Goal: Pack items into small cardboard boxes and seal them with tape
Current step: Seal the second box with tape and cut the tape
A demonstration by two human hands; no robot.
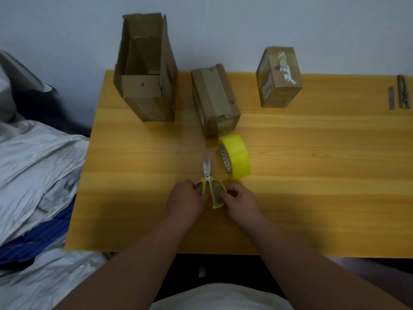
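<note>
Tabletop (312,153): scissors (209,184) between both hands' (186,198) grip, handles held.

Left hand (186,196) and right hand (240,199) close together, fingers curled, forearms extended

Tape roll (237,156) just beyond scissors (207,175)

Single head-worn wide-angle view, looking forward and steeply down from above the near edge of the surface (290,175), close over both hands (185,198), taking in the surface's full depth to the back wall (223,30), bedding (33,164) at left.
</note>
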